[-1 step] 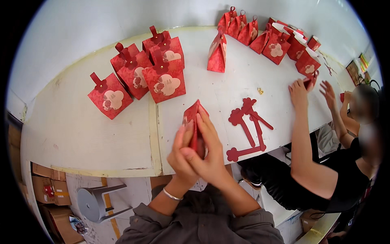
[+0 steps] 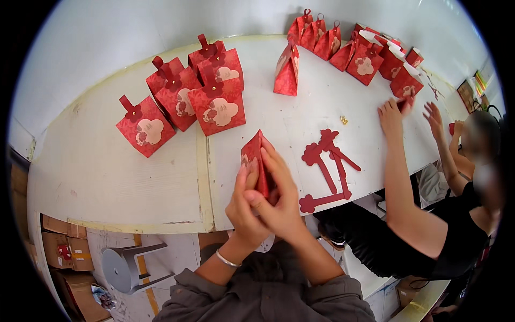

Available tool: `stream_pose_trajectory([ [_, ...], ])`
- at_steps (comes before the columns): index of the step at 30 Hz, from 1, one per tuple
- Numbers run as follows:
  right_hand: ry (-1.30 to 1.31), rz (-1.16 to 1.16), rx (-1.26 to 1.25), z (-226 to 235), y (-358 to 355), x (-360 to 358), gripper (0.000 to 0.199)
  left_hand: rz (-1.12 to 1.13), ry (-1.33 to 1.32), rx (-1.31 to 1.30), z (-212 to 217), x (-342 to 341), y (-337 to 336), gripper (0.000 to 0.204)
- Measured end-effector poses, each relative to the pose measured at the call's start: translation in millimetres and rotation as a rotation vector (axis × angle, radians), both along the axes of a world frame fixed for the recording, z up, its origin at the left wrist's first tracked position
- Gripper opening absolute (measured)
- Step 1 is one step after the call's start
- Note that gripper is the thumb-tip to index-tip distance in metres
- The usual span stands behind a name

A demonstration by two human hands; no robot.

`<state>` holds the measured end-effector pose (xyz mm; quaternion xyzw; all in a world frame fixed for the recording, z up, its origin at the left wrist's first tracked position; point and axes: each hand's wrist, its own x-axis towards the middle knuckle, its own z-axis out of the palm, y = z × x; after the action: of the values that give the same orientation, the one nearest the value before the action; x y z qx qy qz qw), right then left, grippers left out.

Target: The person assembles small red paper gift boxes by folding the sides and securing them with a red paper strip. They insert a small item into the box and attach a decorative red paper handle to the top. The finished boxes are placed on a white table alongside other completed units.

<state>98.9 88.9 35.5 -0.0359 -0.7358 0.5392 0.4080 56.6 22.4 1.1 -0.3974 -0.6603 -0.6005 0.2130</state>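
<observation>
Your left hand [image 2: 244, 206] and right hand [image 2: 279, 198] clamp together on a folded red card box [image 2: 254, 155]; flat flower-headed strips [image 2: 327, 166] lie beside it.

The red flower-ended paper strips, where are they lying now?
In the head view, the red flower-ended paper strips lie flat on the white table, just right of the half-folded red box held by both hands.

both hands [image 2: 263, 201] raised together, fingers overlapping, forearms converging.
</observation>
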Motion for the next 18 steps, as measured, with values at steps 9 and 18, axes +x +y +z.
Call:
stream_pose_trajectory([
  [9, -0.091, 0.279, 0.007, -7.5, 61.4, 8.3, 0.025, -0.181, 0.058, -0.283, 44.4, -59.8, -25.8, 0.05],
  [18, -0.026, 0.262, -0.161, -12.9, 68.5, -3.6, 0.011, -0.359, -0.421, -0.208, 36.2, -49.5, -18.0, 0.02],
])
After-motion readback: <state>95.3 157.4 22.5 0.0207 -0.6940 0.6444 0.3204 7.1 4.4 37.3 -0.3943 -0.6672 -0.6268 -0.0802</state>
